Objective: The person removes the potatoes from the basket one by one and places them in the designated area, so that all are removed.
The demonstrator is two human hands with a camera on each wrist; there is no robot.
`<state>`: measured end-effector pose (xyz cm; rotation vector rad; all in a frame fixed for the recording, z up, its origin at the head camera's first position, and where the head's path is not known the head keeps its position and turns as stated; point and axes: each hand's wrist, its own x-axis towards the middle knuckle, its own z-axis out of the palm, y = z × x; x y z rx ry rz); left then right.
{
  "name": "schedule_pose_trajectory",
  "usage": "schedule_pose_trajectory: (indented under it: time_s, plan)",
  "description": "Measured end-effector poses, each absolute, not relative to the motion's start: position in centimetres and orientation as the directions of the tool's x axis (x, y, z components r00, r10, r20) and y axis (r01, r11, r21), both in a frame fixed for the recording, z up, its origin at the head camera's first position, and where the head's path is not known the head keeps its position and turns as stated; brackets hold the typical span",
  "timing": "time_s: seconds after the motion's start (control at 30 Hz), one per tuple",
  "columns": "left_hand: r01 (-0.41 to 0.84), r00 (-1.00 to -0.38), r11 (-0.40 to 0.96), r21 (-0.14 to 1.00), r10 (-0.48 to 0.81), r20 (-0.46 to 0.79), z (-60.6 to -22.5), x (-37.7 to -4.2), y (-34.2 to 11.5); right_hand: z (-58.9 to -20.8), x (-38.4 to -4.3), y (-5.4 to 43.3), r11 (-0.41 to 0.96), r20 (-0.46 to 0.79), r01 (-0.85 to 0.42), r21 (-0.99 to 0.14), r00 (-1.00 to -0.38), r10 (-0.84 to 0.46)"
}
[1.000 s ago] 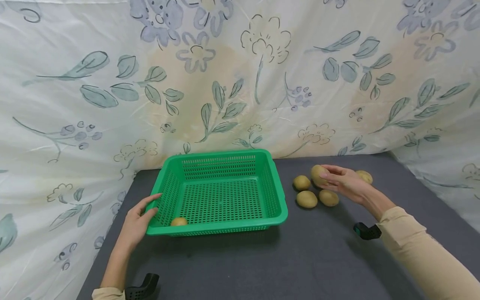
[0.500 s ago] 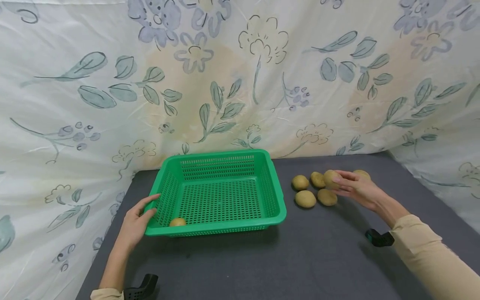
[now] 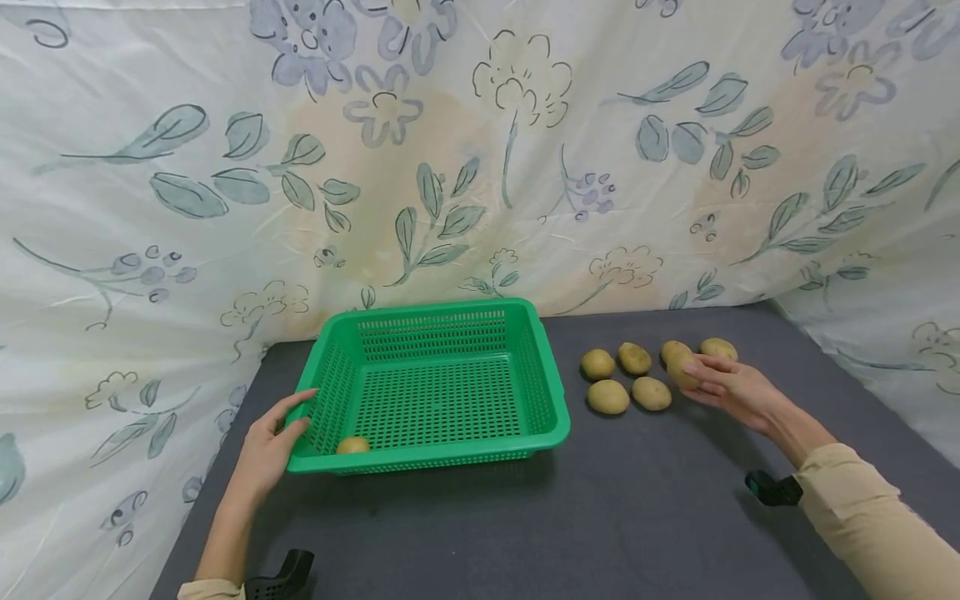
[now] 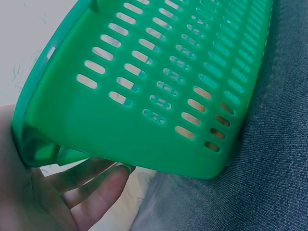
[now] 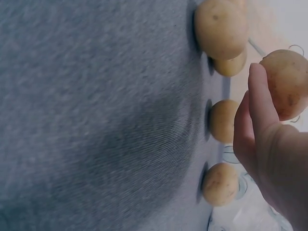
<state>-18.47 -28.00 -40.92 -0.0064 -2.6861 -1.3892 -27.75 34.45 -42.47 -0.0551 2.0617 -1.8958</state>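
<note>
My left hand (image 3: 270, 442) grips the left rim of a green perforated plastic basket (image 3: 431, 460), thumb inside the wall. The left wrist view shows the fingers (image 4: 103, 197) at the basket's wall (image 4: 86, 125). One potato (image 3: 353, 445) lies in the basket's near left corner. To the right of the basket, my right hand (image 3: 738, 393) pinches a potato (image 3: 681, 371) between thumb and fingers. Seen from the right wrist, this held potato (image 5: 288, 84) is raised off the cloth. Behind it in the head view is another potato (image 3: 674, 348), partly hidden.
Several loose potatoes lie right of the basket, among them a near one (image 3: 608, 397) and a far right one (image 3: 718, 349). A dark grey cloth (image 3: 480, 533) covers the table. A flowered curtain (image 3: 450, 167) hangs close behind.
My right hand has moved to the right and a little nearer with the potato, passing over the loose ones. The left hand stays on the basket rim.
</note>
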Motion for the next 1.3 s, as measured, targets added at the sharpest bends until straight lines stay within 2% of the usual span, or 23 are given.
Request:
schedule_pose_trajectory:
  time_s: [0.5, 0.73, 1.0, 1.3]
  plan:
    - [0.046, -0.993, 0.599, 0.8, -0.061, 0.103, -40.9, -18.4, -28.0, -43.3, -27.3, 34.7, 0.192, -0.341, 0.315, -0.93, -0.931, -0.127]
    - [0.056, -0.991, 0.591, 0.805, -0.068, 0.119, -40.9, -18.4, -27.9, -43.5, -27.3, 34.6, 0.177, -0.396, 0.384, -0.906, -0.918, -0.038]
    - [0.05, -0.992, 0.593, 0.803, -0.065, 0.11, -40.9, -18.5, -28.0, -43.1, -27.4, 34.1, 0.291, -0.406, 0.408, -0.865, -0.911, 0.071]
    - [0.05, -0.993, 0.575, 0.817, -0.061, 0.104, -40.9, -18.5, -28.0, -43.0, -27.3, 34.2, 0.294, -0.41, 0.412, -0.863, -0.909, 0.07]
